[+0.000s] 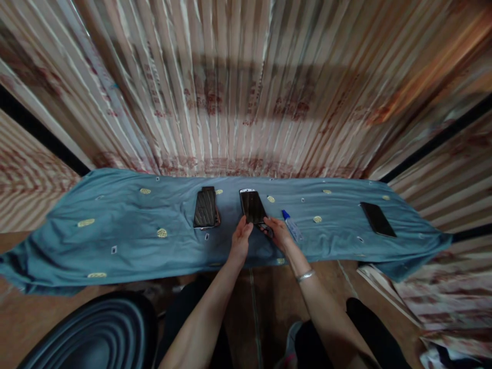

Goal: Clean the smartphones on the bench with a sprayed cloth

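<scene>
A smartphone with a dark screen and a white top edge (251,203) lies in the middle of the blue patterned cloth. At its lower left corner is my left hand (241,236), thumb and fingers closed on the phone's edge. My right hand (277,231), wearing a silver bracelet (306,275), is at the lower right corner, its fingers closed around a small dark object (266,230) that I cannot make out clearly. Just right of this hand lies a blue-capped marker (292,224).
Several stacked dark phones (205,207) lie left of centre, and another dark phone (378,219) is at the far right. A pleated curtain (230,102) hangs behind the cloth-covered table (126,220). A round black stool (96,338) stands at the lower left.
</scene>
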Tool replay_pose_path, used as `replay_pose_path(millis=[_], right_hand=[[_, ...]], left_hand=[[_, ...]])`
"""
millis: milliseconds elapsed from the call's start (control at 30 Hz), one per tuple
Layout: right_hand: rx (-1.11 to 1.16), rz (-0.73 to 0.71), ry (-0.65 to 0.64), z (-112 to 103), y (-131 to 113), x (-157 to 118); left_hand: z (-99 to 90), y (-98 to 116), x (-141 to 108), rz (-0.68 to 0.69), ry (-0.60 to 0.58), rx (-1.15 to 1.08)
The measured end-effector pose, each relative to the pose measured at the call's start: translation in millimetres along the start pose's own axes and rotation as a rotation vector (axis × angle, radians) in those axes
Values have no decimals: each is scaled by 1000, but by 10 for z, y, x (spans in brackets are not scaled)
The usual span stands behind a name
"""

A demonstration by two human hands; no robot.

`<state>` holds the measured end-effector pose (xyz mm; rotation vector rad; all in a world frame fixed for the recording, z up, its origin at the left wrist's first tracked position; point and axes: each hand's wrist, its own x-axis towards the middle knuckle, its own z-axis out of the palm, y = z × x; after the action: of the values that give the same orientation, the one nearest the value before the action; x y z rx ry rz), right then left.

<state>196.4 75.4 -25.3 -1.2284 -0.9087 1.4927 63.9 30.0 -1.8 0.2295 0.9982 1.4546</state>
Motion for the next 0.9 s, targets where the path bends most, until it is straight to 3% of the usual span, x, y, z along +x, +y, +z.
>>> replay_pose_path(millis=[233, 400, 467, 667, 900], right_hand=[[-275, -89, -22, -121, -94, 144], [-722, -331, 37, -162, -148, 180], [-793, -376, 55, -166, -147, 184], [-353, -230, 50, -163, -91, 236], [-239, -184, 69, -111, -73, 294]], left_hand=[[50, 43, -23, 68, 9, 81], [97, 5, 4, 59, 10, 124], [107, -20, 28, 76, 6, 149], [38, -129, 68, 231, -88, 418], [-102, -217, 221, 411, -214, 562]])
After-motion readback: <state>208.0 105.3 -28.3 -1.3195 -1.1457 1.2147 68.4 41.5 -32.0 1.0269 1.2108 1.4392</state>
